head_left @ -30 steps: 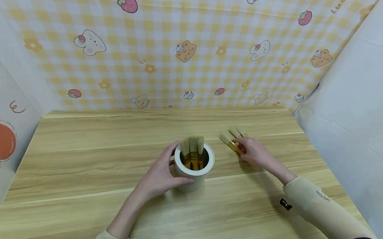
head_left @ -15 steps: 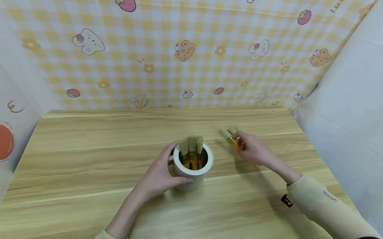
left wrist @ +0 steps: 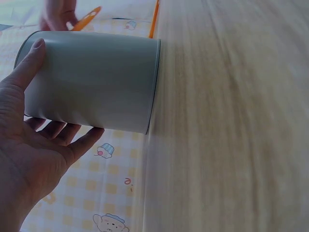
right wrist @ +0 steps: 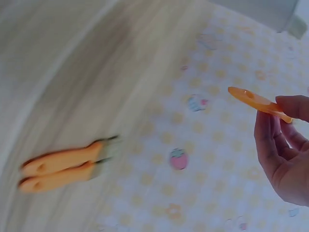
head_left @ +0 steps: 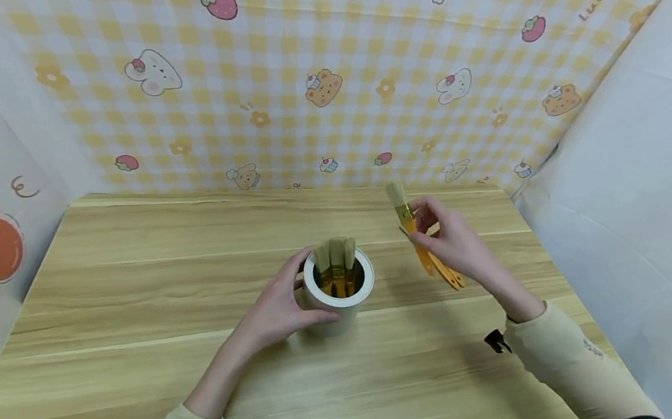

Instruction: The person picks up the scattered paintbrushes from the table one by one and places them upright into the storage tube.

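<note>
I see my right hand (head_left: 455, 242) has just lifted one paintbrush (head_left: 408, 224) off the table (head_left: 125, 284) near its far right corner, pinched, two left lying; my left hand (head_left: 276, 312) still grips the white cup (head_left: 342, 295) mid-table.

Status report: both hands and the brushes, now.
Left hand grips the white cup, three brushes inside. Right hand pinches one brush, lifted off the table. Two brushes lie beneath it. Path to cup unobstructed.
</note>
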The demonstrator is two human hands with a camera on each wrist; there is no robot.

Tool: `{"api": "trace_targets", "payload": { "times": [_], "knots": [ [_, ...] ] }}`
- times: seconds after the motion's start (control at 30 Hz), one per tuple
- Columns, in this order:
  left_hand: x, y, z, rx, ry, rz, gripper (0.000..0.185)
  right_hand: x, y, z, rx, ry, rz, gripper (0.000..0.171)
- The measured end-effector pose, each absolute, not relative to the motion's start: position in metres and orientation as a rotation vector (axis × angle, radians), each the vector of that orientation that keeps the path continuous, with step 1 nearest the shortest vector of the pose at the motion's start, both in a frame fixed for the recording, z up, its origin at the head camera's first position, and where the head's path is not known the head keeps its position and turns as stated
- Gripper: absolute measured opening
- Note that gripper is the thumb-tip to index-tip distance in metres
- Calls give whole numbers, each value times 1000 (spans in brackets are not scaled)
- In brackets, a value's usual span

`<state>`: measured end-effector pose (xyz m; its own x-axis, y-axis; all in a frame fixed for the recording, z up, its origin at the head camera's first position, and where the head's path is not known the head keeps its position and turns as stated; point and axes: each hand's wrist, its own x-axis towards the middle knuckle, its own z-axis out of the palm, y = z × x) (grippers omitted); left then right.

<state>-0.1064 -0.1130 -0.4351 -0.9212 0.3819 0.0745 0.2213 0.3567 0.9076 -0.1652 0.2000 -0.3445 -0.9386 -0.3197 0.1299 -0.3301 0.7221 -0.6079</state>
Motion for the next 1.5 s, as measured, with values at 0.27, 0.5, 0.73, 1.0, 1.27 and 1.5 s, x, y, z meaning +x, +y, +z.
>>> {"api": "trace_targets", "payload": {
  "times": [0.27, 0.5, 0.73, 1.0, 1.27, 1.5],
  "knots": [
    [-106, -113, -436, 558, 2443, 1626, 112, -153, 177, -322, 512, -2685, 1270, 30],
    [-106, -113, -436, 554, 2439, 1630, 112, -139, 147, -309, 594, -2443, 1559, 29],
    [-106, -113, -437, 574, 2429, 1642, 111, -132, 127, -320, 673, -2388, 1660, 21],
    [-107, -113, -438, 587, 2432, 1638, 110, -129, 122, -336, 755, -2446, 1576, 15],
    [-107, -113, -437, 599, 2442, 1642, 110, -127, 121, -347, 840, -2469, 1454, 12],
    [-107, -114, -435, 598, 2427, 1656, 110, -128, 122, -357, 841, -2496, 1224, 13]
  ]
}}
